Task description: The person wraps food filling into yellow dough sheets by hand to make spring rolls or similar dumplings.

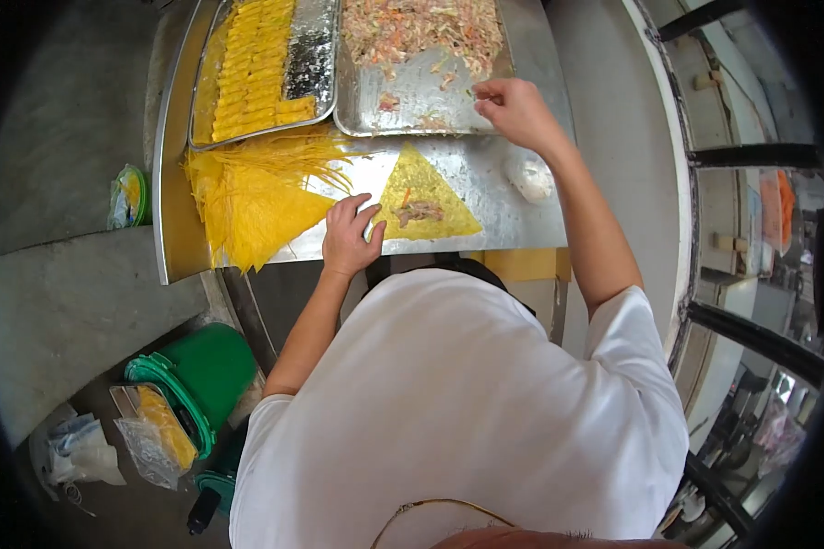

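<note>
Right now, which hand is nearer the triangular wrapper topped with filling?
Left hand, at the left corner of the triangular wrapper; the right hand is farther, by the filling tray.

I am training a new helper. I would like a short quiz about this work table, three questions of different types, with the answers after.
1. True or false: the left hand is nearer than the right hand to the single triangular sheet.
2. What lies in rows in the left tray?
A) Round white buns
B) Yellow rolls
C) Green leaves
3. Fill in: seen from the person, the pile of yellow sheets is to the ____ of the single triangular sheet.

Key: 1 true; 2 B; 3 left
</note>
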`<state>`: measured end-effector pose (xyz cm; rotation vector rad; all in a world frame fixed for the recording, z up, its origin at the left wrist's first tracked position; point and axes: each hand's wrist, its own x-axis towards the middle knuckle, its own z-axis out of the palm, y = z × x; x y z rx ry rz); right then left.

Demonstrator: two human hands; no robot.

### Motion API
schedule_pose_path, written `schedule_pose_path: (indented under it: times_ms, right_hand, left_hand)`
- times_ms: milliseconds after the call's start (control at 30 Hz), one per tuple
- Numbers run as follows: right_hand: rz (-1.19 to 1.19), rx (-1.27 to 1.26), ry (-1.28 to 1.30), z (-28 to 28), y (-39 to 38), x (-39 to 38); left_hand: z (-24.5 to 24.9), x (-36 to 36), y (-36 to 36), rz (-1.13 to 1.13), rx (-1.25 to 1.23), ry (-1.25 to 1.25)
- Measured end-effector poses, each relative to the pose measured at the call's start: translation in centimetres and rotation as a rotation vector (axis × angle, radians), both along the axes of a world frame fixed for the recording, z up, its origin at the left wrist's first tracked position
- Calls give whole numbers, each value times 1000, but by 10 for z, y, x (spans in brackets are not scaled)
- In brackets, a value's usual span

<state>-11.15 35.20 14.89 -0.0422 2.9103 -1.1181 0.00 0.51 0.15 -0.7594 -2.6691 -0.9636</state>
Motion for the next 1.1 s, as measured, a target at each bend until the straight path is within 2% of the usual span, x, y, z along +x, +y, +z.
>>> schedule_pose_path:
  times_ms: [133, 200, 300, 467, 533, 600, 633, 667, 733, 767, 933, 1033, 1100]
  right_hand:
    - [127, 180, -136, -26, -30, -65]
    - [157, 533, -400, -42, -56, -89]
    - [286, 565, -528, -59, -85, -101]
    - [295, 627, -375, -95, -96, -111]
    - [304, 642, -329, -92, -88, -115]
    - [236, 526, -553, -84, -72, -121]
    - [152, 302, -689, -80, -63, -120]
    - [154, 306, -687, -81, -64, -121]
    - [192, 257, -859, -68, -71, -115]
    - [245, 393, -726, -63, -77, -109]
    - [217, 324, -781, -97, -60, -122]
    - [126, -45, -780, -76, -38, -120]
    - [132, -128, -805, -60, -28, -112]
  left_hand:
    - [1, -1, 0, 4, 11, 22]
    - [2, -1, 0, -1, 19, 4]
    - [1, -1, 1, 10, 36, 7]
    - [1, -1, 0, 16, 55, -15]
    - [0, -1, -1, 16, 66, -21]
    - [-1, -2, -2, 18, 79, -25]
    - [-2, -2, -2, 13, 80, -24]
    - [-2, -2, -3, 6, 79, -24]
    - [-2, -1, -3, 10, 81, -18]
    - [-2, -1, -3, 11, 82, -15]
    - [-4, -1, -2, 5, 89, 1]
    - [-5, 0, -3, 7, 103, 7]
    - [-5, 0, -3, 8, 111, 11]
